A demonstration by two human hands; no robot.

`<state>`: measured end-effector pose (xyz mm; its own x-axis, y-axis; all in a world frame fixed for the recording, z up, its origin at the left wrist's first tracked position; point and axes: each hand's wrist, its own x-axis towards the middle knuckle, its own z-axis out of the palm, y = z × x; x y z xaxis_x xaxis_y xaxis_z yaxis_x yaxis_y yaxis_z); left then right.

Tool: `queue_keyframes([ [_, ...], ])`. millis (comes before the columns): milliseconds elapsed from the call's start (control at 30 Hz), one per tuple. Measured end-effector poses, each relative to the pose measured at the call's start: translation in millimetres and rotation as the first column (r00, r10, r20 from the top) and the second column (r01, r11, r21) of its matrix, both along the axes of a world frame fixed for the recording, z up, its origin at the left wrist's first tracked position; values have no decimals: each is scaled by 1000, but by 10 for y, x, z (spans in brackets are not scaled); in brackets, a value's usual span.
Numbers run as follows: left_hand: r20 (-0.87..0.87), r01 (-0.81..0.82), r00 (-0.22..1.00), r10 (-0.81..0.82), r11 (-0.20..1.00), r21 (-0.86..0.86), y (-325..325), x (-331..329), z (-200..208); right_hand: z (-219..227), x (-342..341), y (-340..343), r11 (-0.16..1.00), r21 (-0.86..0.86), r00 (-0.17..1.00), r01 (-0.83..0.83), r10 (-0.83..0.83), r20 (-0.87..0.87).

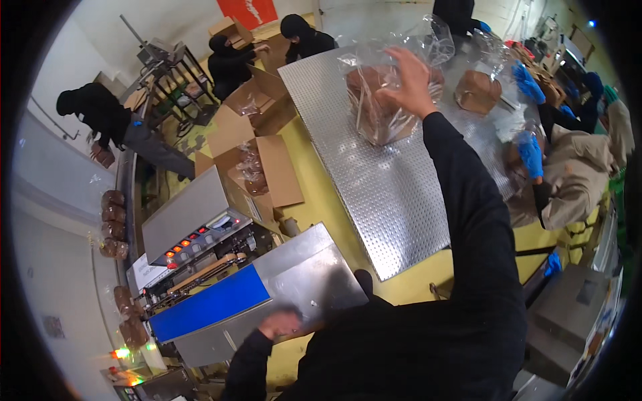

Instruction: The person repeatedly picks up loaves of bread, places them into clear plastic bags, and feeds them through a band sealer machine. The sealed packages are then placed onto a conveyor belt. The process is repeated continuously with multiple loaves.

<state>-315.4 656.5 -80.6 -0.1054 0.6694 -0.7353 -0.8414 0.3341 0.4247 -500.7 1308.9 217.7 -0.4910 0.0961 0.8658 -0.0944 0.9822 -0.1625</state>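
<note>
Right hand grips one bagged loaf; blurred left hand, grip unclear, touches one sealer.

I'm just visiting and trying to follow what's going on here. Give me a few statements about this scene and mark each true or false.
1. The right hand grips a clear bag holding a brown loaf. True.
2. That bag rests on a wooden table. False: it is on a metal table with a dimpled surface.
3. The left hand is down by the machine with the blue belt. True.
4. The left hand holds a loaf. False: no loaf is in it.
5. A co-worker across the table wears blue gloves. True.
</note>
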Motion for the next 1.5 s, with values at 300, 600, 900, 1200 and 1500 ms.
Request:
queue_keyframes([
  [300, -970, -415, 53, 236, 889, 193, 2704, -2059, 1545, -29, -586, -156, 939, -273, 872, -211, 307, 382],
  [600, -845, -299, -205, 493, 791, 534, 4072, -1803, 2130, 142, 522, -1258, 738, -402, 719, -542, 655, 234],
  [900, -907, -483, -208, 367, 768, 421, 2378, -937, 2419, -125, 544, -1137, 336, -796, 641, -503, 763, -82],
  [1200, -900, -566, -152, 408, 711, 418, 1402, -174, 2516, -466, 547, -2345, 109, -941, 336, -321, 942, -5],
  [1500, -845, -427, -59, 532, 751, 503, 600, 67, 2499, 92, 469, -3469, 422, -738, 320, -526, 902, 289],
])
